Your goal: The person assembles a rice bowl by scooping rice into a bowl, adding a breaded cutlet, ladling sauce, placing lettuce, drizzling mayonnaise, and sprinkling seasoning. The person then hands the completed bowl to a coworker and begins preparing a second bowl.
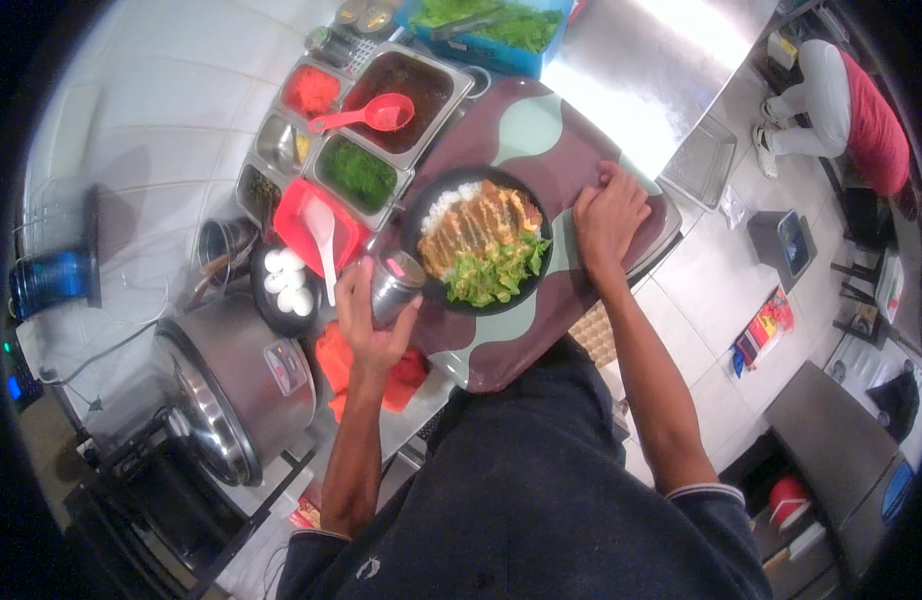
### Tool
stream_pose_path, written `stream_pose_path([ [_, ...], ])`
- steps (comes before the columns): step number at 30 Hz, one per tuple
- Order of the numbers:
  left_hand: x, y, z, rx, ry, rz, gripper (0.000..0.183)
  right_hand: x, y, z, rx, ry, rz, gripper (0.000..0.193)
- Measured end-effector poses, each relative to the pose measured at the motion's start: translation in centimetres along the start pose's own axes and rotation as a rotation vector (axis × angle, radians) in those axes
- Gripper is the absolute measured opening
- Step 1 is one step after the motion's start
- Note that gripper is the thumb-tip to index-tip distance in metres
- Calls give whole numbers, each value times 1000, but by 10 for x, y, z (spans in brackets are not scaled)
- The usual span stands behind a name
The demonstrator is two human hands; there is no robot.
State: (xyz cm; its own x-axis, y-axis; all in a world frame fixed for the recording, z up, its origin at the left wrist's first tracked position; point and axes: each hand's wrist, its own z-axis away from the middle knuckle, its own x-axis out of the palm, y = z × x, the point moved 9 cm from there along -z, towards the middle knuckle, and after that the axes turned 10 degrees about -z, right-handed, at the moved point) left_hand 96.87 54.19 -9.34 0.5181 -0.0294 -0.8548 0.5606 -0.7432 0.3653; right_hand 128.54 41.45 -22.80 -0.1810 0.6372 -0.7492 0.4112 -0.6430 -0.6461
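Observation:
A lidded metal shaker (396, 284) is gripped in my left hand (369, 325), upright beside the left rim of a black bowl (413, 222). In the bowl lie white rice (442, 212), sliced breaded cutlet (486, 228) streaked with sauce, and chopped green lettuce (496, 275). The bowl stands on a maroon tray (571, 130) with pale green wavy shapes. Over at the tray's right edge rests my right hand (611, 215), its fingers loosely bent and somewhat apart, holding nothing I can see.
Left of the tray are metal pans of toppings, a red ladle (386, 112), a red container (316, 225) with a white rice paddle (324, 235), a bowl of eggs (289, 282), an orange cloth (406, 380) and a large cooker (236, 370). Another person (856, 110) is at far right.

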Motion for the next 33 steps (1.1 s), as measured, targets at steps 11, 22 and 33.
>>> stream_pose_path([
  [11,-65,-44,-140,-210,605,1157,69,-4,-6,4,-61,32,67,38],
  [22,72,-139,-294,-580,199,181,60,-1,-4,3,6,-70,7,37],
  [33,108,-167,-320,-517,-293,-368,50,3,-4,5,-38,-58,165,38],
])
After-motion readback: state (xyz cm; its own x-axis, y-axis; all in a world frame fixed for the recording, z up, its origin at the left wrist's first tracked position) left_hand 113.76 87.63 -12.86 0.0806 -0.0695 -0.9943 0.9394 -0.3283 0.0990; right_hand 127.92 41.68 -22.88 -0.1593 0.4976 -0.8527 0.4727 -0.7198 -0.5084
